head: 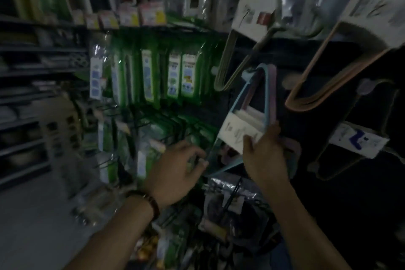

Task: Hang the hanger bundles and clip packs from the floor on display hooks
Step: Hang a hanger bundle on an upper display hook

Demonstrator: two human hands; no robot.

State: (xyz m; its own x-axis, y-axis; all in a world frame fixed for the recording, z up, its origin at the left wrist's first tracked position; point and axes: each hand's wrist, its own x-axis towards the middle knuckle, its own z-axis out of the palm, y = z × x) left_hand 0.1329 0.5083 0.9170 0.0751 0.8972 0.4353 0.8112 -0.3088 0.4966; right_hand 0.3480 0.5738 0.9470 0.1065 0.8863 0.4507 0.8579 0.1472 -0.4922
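Dim shop aisle, head view. The right hand (265,155) grips a pastel hanger bundle (247,103) by its white paper label (236,131), thumb across the label's front and fingers curled behind. The bundle, blue and pink, is held tilted against the dark display panel, its upper end at a hook (246,72); blur hides whether it hangs on that hook. The left hand (179,166), a beaded bracelet (149,200) at its wrist, sits just beside the bundle's lower left edge with fingers loosely curled; whether they touch or grasp the edge cannot be told. Above the held bundle hang an olive bundle (228,72) and, to its right, an orange bundle (317,85), each with a paper label. Green packs (175,74) hang in rows to the left. A shiny bagged item (230,195) hangs below the hands. Shelves (32,61) line the far left above pale floor (32,226).
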